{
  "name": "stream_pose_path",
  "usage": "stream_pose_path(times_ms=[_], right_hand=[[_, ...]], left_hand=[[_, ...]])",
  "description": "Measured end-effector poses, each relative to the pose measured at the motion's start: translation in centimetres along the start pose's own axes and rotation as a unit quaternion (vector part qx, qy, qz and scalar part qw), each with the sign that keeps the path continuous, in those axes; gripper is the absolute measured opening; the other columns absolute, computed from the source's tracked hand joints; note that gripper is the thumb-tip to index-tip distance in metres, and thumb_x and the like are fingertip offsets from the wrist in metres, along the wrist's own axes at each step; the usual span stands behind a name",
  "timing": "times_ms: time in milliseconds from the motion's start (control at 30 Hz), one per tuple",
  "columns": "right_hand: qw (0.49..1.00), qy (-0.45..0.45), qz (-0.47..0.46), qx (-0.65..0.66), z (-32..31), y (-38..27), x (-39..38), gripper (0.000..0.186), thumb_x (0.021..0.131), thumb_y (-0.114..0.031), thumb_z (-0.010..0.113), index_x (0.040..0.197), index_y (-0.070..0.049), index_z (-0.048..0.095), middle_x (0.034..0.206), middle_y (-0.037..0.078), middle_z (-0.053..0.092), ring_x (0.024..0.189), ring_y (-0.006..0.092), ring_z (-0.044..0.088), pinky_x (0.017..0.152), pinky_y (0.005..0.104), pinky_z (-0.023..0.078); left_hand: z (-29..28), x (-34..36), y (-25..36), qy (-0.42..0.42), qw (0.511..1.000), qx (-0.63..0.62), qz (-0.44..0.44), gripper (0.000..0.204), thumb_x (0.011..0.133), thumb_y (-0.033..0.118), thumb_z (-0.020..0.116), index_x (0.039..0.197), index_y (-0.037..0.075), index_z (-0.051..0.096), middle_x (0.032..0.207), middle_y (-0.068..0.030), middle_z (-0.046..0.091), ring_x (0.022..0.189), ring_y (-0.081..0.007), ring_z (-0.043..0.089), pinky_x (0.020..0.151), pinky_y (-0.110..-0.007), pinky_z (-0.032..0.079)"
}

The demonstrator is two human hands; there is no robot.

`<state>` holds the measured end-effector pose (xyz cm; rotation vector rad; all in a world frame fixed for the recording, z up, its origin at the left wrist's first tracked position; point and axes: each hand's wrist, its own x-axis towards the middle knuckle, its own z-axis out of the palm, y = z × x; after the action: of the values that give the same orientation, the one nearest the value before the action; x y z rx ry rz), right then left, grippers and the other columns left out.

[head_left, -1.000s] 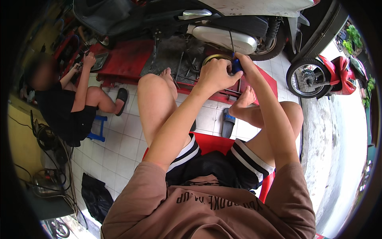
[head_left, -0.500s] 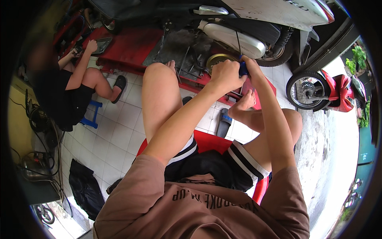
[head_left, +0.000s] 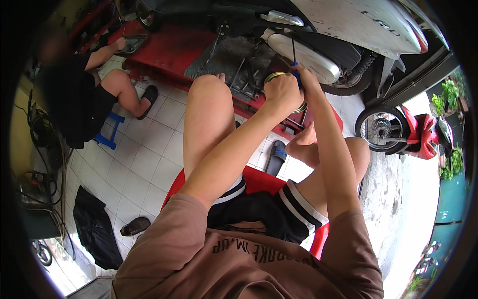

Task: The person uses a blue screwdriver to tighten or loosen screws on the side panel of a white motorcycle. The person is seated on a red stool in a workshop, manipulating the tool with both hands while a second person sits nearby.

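Observation:
Both my hands meet in front of me, above the red platform. Fingers of my right hand (head_left: 308,83) wrap round the blue handle of a screwdriver (head_left: 294,49), whose thin dark shaft points away from me toward the scooter's silver engine cover (head_left: 306,57). Close against that handle is my left hand (head_left: 283,93), curled into a fist; what lies inside its fingers is hidden. Behind and below the fist, a round gold-rimmed tin (head_left: 275,75) shows only in part.
The scooter (head_left: 368,25) stands on the red lift platform (head_left: 167,47). At left a co-worker sits on a blue stool (head_left: 110,132), one hand by a metal tray (head_left: 133,44). A slipper (head_left: 275,158) lies between my feet. Another red motorbike (head_left: 418,130) stands at right.
The view has turned a little, so surroundings sit differently. My hands stay together at the screwdriver, and more of the tin shows beneath them. The co-worker's hand has shifted at the tray.

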<state>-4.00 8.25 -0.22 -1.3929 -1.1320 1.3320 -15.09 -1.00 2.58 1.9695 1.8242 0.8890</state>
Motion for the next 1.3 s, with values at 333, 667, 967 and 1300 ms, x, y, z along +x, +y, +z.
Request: stream_pose_path(times_ms=[333,667,967,1300], right_hand=[[0.998,0.029,0.041,-0.036,-0.2,1.3,0.9,0.038,0.081,-0.030,0.061,0.103,0.001,0.062,0.090,0.011,0.063,0.079,0.0200,0.059,0.070,0.0342,0.047],[0.999,0.000,0.041,-0.030,-0.2,1.5,0.2,0.026,0.082,-0.036,0.059,0.082,-0.009,0.059,0.075,0.004,0.060,0.070,0.0180,0.057,0.064,0.0332,0.045],[0.998,0.009,0.046,-0.032,-0.9,1.7,0.1,0.027,0.082,-0.036,0.059,0.082,-0.009,0.059,0.075,0.004,0.060,0.069,0.0182,0.057,0.064,0.0330,0.045],[0.999,0.001,0.046,-0.021,-0.9,0.9,1.0,0.027,0.081,-0.036,0.059,0.082,-0.009,0.059,0.074,0.004,0.060,0.069,0.0183,0.057,0.064,0.0327,0.045]], left_hand=[[0.6,-0.1,-0.8,-0.052,0.998,-0.030,-0.005,0.019,0.073,0.017,0.064,0.084,0.001,0.068,0.083,-0.0161,0.069,0.081,-0.0296,0.069,0.069,-0.038,0.055],[0.4,0.1,-0.6,-0.049,0.996,-0.057,-0.040,0.018,0.073,0.014,0.066,0.088,0.008,0.071,0.087,-0.0073,0.071,0.082,-0.0194,0.070,0.067,-0.029,0.054],[-1.0,-0.4,-0.2,-0.059,0.993,-0.079,-0.068,0.019,0.073,0.013,0.066,0.091,0.008,0.071,0.089,-0.0066,0.072,0.085,-0.0187,0.070,0.067,-0.028,0.053],[-0.7,0.0,-0.3,-0.043,0.994,-0.085,-0.052,0.017,0.072,0.013,0.066,0.088,0.008,0.072,0.087,-0.0071,0.072,0.084,-0.0196,0.070,0.068,-0.029,0.054]])
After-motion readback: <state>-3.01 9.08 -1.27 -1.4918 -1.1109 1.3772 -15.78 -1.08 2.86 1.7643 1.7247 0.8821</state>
